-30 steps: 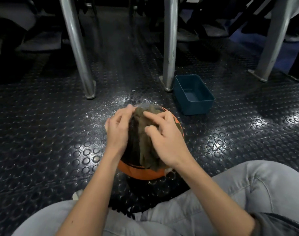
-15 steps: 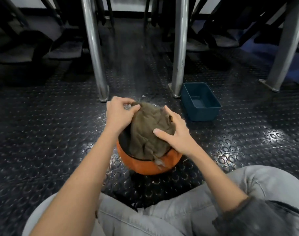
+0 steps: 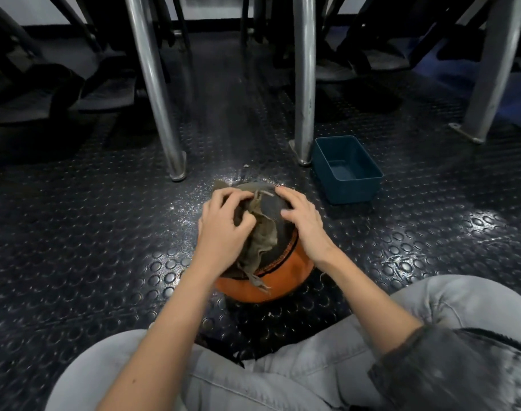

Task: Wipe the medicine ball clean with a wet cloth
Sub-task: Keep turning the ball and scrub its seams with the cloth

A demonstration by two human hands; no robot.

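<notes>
An orange and black medicine ball (image 3: 294,271) sits on the studded floor between my knees. A damp brownish cloth (image 3: 262,235) hangs over its top and down its near side, frayed at the lower end. My left hand (image 3: 223,229) lies on the ball's left side with its fingers curled into the bunched cloth. On the right side, my right hand (image 3: 305,225) rests with spread fingers on the ball's black top, beside the cloth.
A dark teal plastic tub (image 3: 354,189) stands open just right of and beyond the ball. Metal frame legs (image 3: 161,114) (image 3: 304,99) (image 3: 487,84) rise from the black rubber floor behind it. The floor around the ball glistens wet. My grey-trousered legs fill the near edge.
The cloth, spread over the ball's top half a second ago, is now bunched toward the left under my left hand. My right hand has come off the cloth onto the bare black surface.
</notes>
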